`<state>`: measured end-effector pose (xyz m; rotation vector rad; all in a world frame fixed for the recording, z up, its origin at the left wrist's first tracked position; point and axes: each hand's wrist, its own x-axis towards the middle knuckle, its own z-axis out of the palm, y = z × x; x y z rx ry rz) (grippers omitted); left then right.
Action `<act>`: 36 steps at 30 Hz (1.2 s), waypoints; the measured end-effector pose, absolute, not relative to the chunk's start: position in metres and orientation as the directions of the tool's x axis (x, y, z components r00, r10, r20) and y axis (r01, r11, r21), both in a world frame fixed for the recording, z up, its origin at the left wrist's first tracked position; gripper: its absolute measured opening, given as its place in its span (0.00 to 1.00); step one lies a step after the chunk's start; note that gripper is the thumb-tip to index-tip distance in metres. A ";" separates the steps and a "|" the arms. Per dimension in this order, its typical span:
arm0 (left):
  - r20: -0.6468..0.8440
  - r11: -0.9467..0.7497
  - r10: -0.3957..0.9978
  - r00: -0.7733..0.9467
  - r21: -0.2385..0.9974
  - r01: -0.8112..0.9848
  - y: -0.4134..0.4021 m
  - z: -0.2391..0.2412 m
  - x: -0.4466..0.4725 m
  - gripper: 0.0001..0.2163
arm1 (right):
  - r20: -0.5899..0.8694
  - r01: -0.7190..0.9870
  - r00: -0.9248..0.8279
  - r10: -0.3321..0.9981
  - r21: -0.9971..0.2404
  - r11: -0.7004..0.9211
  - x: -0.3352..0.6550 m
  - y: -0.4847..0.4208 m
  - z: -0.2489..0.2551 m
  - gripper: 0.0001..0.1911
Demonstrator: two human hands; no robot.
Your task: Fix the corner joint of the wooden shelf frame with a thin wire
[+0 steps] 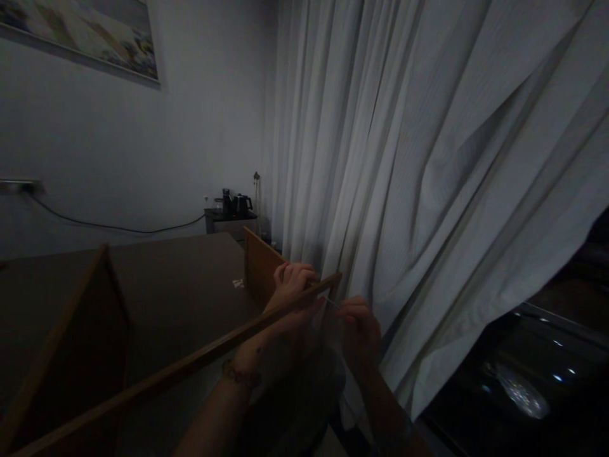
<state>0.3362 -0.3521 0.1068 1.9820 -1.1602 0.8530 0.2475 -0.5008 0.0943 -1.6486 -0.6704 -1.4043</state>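
Observation:
A long wooden rail (209,350) runs from the lower left up to a corner near the curtain. Near that corner, my left hand (295,282) reaches past the rail with its fingers curled at the end of a wooden panel (262,257). My right hand (358,320) is closed on a thin metal tool (332,302), whose shaft points at the rail's corner. Its handle end is hidden in my fingers, so I cannot tell its exact kind. Another upright wooden panel (90,317) stands to the left.
Underneath is a wide dark tabletop (190,266), with a small pale scrap (238,284) on it. A long white curtain (380,178) hangs close on the right. Beyond, a kettle (242,203) stands on a cabinet (231,225). A black cable (118,227) runs along the wall.

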 end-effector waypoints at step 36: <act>0.802 -0.393 -0.461 0.379 0.198 -0.898 -0.353 0.106 0.336 0.14 | 0.967 0.774 0.248 0.064 -0.158 -0.614 0.254 -0.504 0.092 0.10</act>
